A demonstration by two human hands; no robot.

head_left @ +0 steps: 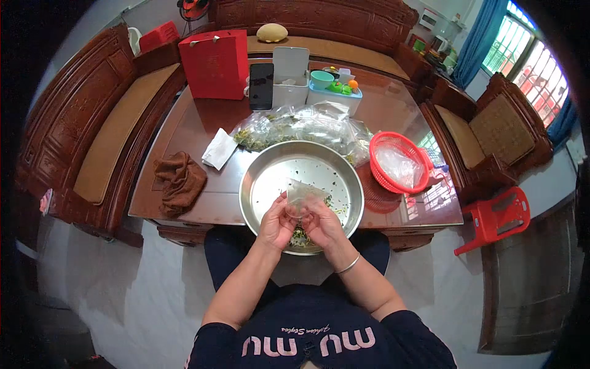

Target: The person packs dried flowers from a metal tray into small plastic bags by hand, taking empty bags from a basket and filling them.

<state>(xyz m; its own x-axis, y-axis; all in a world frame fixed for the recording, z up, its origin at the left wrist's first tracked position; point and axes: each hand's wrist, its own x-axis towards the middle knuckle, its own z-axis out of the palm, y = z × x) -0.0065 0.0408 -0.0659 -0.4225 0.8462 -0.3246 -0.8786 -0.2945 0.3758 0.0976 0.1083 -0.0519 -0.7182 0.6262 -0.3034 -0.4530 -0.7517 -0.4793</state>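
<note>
Both of my hands are over a wide round metal basin (250,203) at the table's front edge. A small clear plastic bag (302,190) is held between them. My left hand (278,224) grips the bag's left side with bent fingers, and my right hand (322,224), with a bangle on the wrist, grips its right side. Whether anything is inside the bag I cannot tell. Dried leaf bits (300,237) lie in the basin, mostly near the front and right. Behind the basin rest large clear bags (301,126) of dried greenish leaves.
On the right, a red plastic basket (373,161) holds clear plastic bags. A brown cloth (178,181) and a white tissue (219,149) lie left. Farther back stand a phone (261,86), a red paper bag (214,67) and a light-blue container (335,98). A red stool (501,215) stands right.
</note>
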